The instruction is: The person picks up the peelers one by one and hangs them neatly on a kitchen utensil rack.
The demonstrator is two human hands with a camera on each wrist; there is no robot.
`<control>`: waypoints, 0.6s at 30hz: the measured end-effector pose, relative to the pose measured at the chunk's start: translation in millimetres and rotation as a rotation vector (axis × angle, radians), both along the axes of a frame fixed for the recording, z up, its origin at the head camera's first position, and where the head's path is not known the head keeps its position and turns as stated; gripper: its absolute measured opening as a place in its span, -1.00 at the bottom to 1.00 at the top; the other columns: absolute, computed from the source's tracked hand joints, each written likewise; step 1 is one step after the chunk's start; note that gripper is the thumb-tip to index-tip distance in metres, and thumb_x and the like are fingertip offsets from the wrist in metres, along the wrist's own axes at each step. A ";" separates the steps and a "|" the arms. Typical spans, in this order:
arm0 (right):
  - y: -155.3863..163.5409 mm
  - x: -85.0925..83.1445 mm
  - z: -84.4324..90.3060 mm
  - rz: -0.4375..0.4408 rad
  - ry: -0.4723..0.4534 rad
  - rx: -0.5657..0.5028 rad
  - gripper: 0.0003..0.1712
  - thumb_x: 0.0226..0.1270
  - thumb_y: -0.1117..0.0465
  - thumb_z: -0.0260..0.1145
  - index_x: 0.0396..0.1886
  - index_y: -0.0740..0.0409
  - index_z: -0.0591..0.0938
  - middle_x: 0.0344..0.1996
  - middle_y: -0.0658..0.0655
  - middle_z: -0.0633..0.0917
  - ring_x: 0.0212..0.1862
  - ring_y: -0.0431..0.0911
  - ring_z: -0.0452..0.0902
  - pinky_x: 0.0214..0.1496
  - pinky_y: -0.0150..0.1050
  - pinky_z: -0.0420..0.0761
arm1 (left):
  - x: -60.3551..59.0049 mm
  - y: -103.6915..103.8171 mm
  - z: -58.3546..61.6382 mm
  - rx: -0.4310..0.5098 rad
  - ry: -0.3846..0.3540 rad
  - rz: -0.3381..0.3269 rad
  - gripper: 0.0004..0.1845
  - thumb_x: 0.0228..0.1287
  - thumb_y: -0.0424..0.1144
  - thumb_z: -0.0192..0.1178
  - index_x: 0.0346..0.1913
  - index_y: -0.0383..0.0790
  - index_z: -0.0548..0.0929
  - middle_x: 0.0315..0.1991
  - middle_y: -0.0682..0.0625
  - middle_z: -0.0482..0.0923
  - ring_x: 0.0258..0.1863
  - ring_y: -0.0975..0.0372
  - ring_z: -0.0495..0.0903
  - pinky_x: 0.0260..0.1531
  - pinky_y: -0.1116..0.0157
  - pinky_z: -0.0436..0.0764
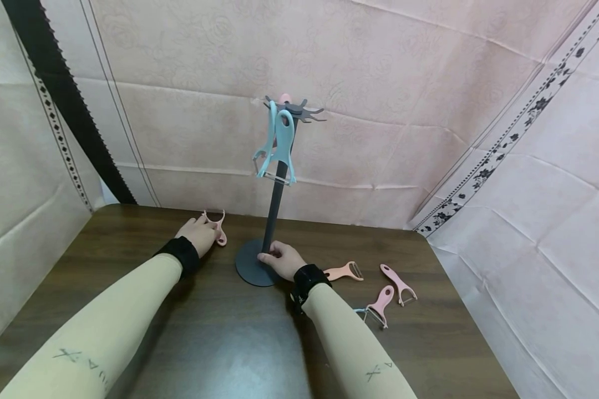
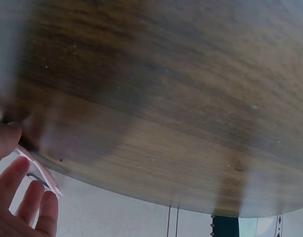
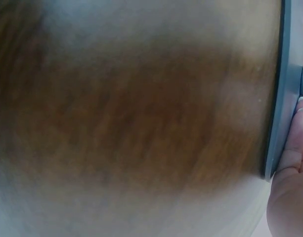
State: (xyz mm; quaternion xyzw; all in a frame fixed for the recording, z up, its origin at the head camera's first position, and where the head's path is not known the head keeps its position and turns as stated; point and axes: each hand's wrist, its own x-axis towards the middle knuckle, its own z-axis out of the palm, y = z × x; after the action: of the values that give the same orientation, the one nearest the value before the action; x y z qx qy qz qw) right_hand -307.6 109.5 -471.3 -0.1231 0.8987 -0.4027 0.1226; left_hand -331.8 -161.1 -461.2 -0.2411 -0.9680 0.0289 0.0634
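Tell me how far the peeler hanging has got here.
Two blue peelers already hang on the stand. In hand: the left hand touches a pink peeler on the table, while the right hand steadies the stand's base. Left: three pink peelers lying to the right.

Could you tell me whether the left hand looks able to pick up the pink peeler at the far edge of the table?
Probably yes: the left hand already lies on that pink peeler, with bare table around it; the stand sits off to its right.
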 end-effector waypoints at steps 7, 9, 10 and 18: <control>1.9 -6.3 -7.5 -0.007 -0.003 0.011 -0.68 0.34 -0.13 0.28 -0.38 0.00 0.55 -0.43 -0.02 0.50 -0.31 -0.10 0.42 -0.31 -0.23 0.37 | 0.0 7.3 -2.3 0.049 0.027 -0.040 -0.85 0.23 -0.39 0.22 -0.21 -0.20 0.77 -0.01 -0.17 0.61 0.06 -0.16 0.43 0.03 -0.08 0.38; 2.1 -7.3 -8.7 -0.008 -0.001 0.014 -0.68 0.33 -0.14 0.28 -0.39 -0.01 0.54 -0.44 -0.02 0.50 -0.31 -0.10 0.42 -0.31 -0.22 0.37 | 0.7 10.3 -1.8 0.063 0.029 -0.051 -0.88 0.22 -0.35 0.24 -0.25 -0.22 0.77 -0.01 -0.16 0.61 0.05 -0.14 0.44 0.09 -0.08 0.36; 2.1 -7.5 -9.0 -0.009 0.000 0.013 -0.68 0.33 -0.14 0.28 -0.39 -0.01 0.55 -0.44 -0.03 0.51 -0.32 -0.10 0.42 -0.31 -0.22 0.37 | 0.9 11.5 -1.8 0.066 0.026 -0.052 -0.88 0.22 -0.33 0.26 -0.25 -0.22 0.77 0.01 -0.16 0.61 0.08 -0.13 0.43 0.13 -0.09 0.33; 0.5 -4.8 -5.3 -0.006 0.003 0.017 -0.66 0.33 -0.15 0.28 -0.38 0.00 0.54 -0.44 -0.02 0.51 -0.32 -0.10 0.42 -0.31 -0.23 0.37 | 3.9 15.6 -1.0 0.102 -0.013 -0.028 -0.78 0.19 -0.42 0.21 -0.09 -0.29 0.67 0.02 -0.20 0.59 0.09 -0.12 0.44 0.13 -0.11 0.34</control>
State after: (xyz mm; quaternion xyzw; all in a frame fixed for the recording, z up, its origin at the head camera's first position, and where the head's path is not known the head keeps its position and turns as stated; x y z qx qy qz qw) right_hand -312.4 110.0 -476.6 -0.1199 0.9027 -0.3951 0.1211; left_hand -327.9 -145.5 -462.2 -0.2513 -0.9651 -0.0231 0.0699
